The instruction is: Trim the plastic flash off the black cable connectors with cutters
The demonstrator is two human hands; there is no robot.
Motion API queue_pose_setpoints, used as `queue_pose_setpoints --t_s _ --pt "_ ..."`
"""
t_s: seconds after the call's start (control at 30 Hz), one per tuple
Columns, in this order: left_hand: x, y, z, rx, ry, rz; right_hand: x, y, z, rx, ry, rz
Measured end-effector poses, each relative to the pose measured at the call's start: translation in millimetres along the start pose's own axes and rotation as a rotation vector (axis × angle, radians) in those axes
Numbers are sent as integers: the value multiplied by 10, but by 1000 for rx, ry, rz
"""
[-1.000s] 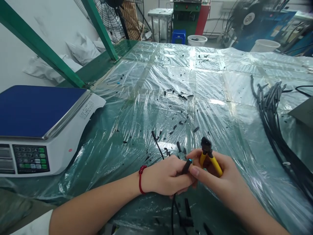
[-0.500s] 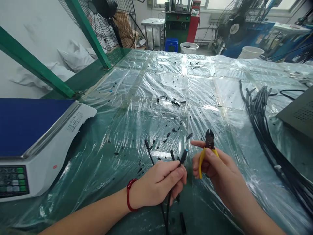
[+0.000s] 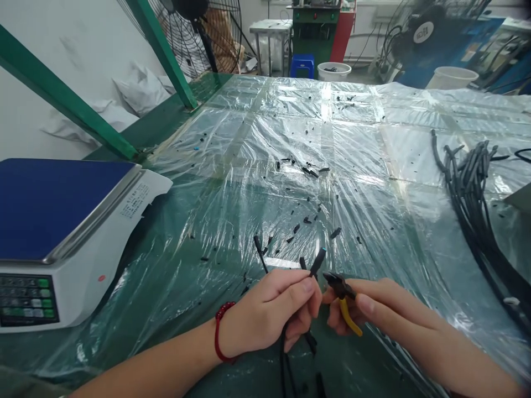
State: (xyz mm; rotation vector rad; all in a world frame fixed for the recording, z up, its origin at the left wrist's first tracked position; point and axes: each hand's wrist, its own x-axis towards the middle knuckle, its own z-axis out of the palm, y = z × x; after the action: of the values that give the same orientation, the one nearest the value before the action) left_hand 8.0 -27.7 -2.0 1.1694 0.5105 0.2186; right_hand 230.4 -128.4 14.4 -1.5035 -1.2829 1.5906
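Observation:
My left hand (image 3: 276, 312), with a red bead bracelet at the wrist, is closed around a few thin black cables (image 3: 286, 367). One cable end (image 3: 318, 261) with a blue tip sticks up past the thumb; another end (image 3: 259, 247) points up to the left. Just to the right, my right hand (image 3: 384, 307) grips yellow-handled diagonal cutters (image 3: 350, 316). The dark jaws (image 3: 335, 281) of the cutters point left, close to the held cables. I cannot tell whether they touch. My palms hide part of the cables and one cutter handle.
Clear plastic sheeting (image 3: 232, 204) covers the green table, with black scraps (image 3: 309, 171) scattered over it. A digital scale (image 3: 95, 265) stands at left, a bundle of black cables (image 3: 473, 204) at right. Green posts (image 3: 166, 61) rise at the back left. Buckets (image 3: 334, 72) stand beyond the table.
The cutters have turned from pointing upward to pointing left, and my right hand has lowered them toward the left hand. The view has shifted slightly, tilting down and to the left.

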Motion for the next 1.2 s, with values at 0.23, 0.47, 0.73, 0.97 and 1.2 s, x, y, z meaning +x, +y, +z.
queue_pose_setpoints --t_s 0.23,0.47,0.73,0.97,1.2 --pt "-13 -32 -1 71 8 -6 3 -18 26 -14 -89 7" --pt "-15 -8 22 81 21 26 108 -125 59 337 -223 4" --pt "-16 -9 17 80 9 33 105 -116 65 320 -251 36" --pt "-22 -2 40 179 17 39 125 -115 91 374 -230 -7" --pt "8 28 23 472 60 182 131 -87 142 481 -208 -6"
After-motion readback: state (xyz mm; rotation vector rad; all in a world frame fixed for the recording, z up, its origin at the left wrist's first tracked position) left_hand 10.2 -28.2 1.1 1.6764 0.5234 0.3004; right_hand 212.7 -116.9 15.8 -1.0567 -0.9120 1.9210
